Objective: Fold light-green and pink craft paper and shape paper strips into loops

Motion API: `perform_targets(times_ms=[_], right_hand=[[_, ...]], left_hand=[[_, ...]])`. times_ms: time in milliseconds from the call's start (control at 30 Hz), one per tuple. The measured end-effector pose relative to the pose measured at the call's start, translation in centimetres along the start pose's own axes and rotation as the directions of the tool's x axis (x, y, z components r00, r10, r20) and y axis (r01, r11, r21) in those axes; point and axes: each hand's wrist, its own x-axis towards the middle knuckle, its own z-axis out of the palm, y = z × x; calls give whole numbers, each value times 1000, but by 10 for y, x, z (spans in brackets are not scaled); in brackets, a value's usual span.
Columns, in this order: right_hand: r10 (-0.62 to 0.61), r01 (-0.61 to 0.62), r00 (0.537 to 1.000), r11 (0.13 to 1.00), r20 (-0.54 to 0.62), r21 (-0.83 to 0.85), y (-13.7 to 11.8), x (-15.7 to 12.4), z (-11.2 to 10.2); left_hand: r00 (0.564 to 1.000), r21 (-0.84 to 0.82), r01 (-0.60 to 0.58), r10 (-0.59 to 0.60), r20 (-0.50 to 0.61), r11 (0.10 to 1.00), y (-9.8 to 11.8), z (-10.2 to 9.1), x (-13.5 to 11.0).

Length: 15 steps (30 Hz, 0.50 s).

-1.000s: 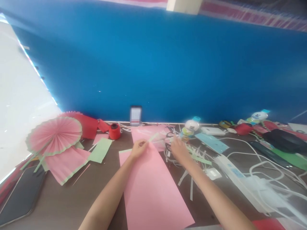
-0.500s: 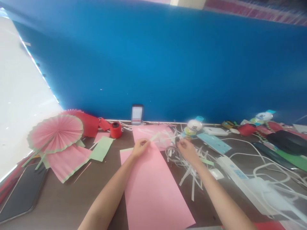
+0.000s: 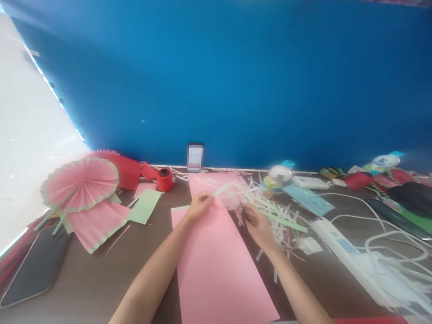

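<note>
My left hand (image 3: 201,204) is closed in a pinch at the top of a long pink sheet of paper (image 3: 222,265). From its fingertips a pale green paper strip (image 3: 222,189) sticks out to the upper right. Right of the sheet, my right hand (image 3: 254,220) is closed around dark-handled scissors (image 3: 243,213), their thin tips pointing up and away. The scissors are small and blurred. Behind both hands lies another pink sheet (image 3: 202,181) with pale strips on it. Beside my right hand spreads a heap of cut paper strips (image 3: 281,220).
Left are a pleated pink paper fan (image 3: 81,183), green paper (image 3: 146,207), a red tape roll (image 3: 165,181) and a dark phone (image 3: 35,265). A small phone (image 3: 195,157) leans on the blue wall. Right are a bottle (image 3: 279,174) and a white power strip (image 3: 351,258) with cables.
My right hand has drawn a little left and down, nearer the pink sheet, uncovering more of the strip heap. My left hand keeps its pinch. The view has tilted slightly.
</note>
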Motion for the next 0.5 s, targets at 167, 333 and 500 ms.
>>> perform_targets(times_ms=[167, 333, 500], right_hand=[[-63, 58, 997, 991, 44, 120, 6, 33, 29], [-72, 69, 996, 996, 45, 56, 8, 47, 43], [-30, -13, 963, 987, -266, -161, 5, 62, 10]], left_hand=[[1000, -4, 3, -3, 5, 1000, 0, 1, 1], [1000, 16, -14, 14, -28, 1000, 1, 0, 1], [999, 24, 30, -30, -17, 999, -1, -1, 1]])
